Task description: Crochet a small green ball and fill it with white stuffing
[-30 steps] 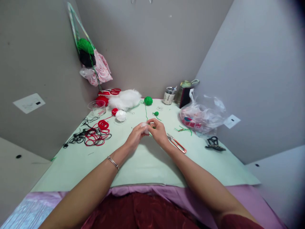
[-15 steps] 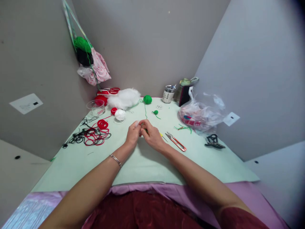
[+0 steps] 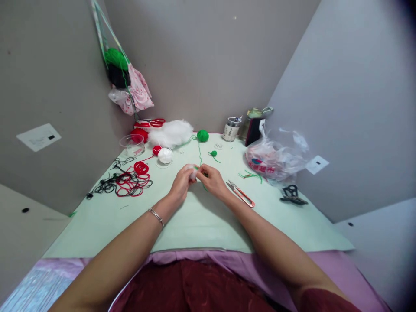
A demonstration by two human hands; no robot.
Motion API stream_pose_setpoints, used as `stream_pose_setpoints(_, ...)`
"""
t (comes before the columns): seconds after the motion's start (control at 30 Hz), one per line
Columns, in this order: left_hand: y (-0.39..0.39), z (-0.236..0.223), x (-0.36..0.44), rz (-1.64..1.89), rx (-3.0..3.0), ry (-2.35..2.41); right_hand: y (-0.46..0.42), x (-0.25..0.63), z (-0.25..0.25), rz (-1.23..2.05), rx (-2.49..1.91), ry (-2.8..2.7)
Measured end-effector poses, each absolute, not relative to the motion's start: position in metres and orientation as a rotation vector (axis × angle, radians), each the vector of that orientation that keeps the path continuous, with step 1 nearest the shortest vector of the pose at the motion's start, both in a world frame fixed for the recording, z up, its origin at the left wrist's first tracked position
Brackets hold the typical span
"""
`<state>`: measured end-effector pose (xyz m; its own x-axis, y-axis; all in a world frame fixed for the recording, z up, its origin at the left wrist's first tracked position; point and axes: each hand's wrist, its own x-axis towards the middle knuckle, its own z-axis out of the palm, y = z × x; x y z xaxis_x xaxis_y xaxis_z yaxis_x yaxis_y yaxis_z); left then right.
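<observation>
My left hand (image 3: 181, 185) is closed, its thumb and fingers pinching something small and white (image 3: 193, 174) with a bit of green at its upper edge. Right beside it, my right hand (image 3: 212, 181) is closed around green yarn, its fingertips close to the white piece. A strand of green yarn (image 3: 200, 155) runs from the green yarn ball (image 3: 203, 135) down to both hands. My fingers hide most of the work between them. Thread snips (image 3: 241, 194) with orange handles lie to the right of my right hand.
White stuffing (image 3: 172, 133), a white yarn ball (image 3: 165, 156) and a clear plastic cup (image 3: 133, 146) are at the back left. Tangled red yarn (image 3: 133, 182) and black yarn (image 3: 108, 184) lie left. On the right are a plastic bag (image 3: 274, 158) and a black claw clip (image 3: 292, 195).
My hands have drawn slightly apart, showing more of the white piece and green yarn. The yellow-handled tool seen by my right hand earlier is out of sight.
</observation>
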<state>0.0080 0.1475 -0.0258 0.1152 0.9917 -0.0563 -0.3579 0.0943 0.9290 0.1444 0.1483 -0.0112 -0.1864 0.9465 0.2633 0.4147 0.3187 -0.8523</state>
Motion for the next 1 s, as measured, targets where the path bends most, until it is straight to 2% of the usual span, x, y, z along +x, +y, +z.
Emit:
stream_pose_setpoints(0.3, 0.151, -0.024, 0.004, 1.222, 0.831, 0.792, 0.162, 0.15, -0.021, 0.886, -1.246, -1.633)
stream_pose_setpoints(0.67, 0.149, -0.029, 0.003, 1.151, 1.019, 0.856, 0.167, 0.157, -0.022, 0.944, -1.216, -1.618)
stream_pose_setpoints(1.0, 0.147, -0.025, 0.004, 1.31, 1.17, 1.019, 0.149, 0.151, -0.005, 1.035, -1.094, -1.699)
